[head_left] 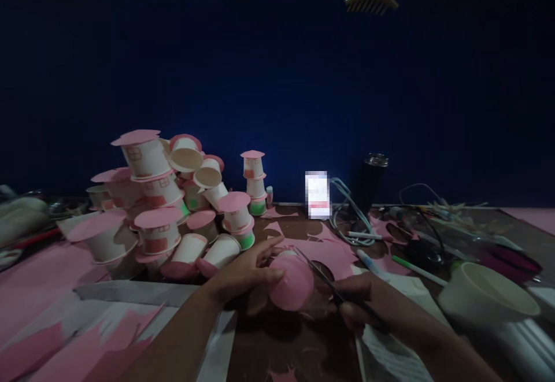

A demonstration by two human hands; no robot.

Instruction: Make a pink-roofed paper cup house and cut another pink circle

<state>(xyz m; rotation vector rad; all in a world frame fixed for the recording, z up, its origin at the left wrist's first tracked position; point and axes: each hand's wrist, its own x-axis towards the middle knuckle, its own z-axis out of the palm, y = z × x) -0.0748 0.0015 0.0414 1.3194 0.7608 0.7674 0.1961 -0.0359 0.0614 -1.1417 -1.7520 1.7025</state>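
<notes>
Lower centre of the frame, just right of the heap of finished cups (173, 208), the left hand (243, 275) cradles a pink-covered paper cup (291, 281) over the bench (277, 341), fingers curled round its side. It looks light, thin-walled and easily crushed, so a gentle hold near the stiffer rim suits it. To its right, the right hand (364, 307) is clenched on scissors (323, 278), blades touching the cup's pink paper.

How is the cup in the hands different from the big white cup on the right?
The cup in the hands has pink paper over it; the big white cup is bare. The held cup lies sideways between the left hand and the right hand with scissors; the white cup stands alone, open side up. Both look like paper cups.
</notes>
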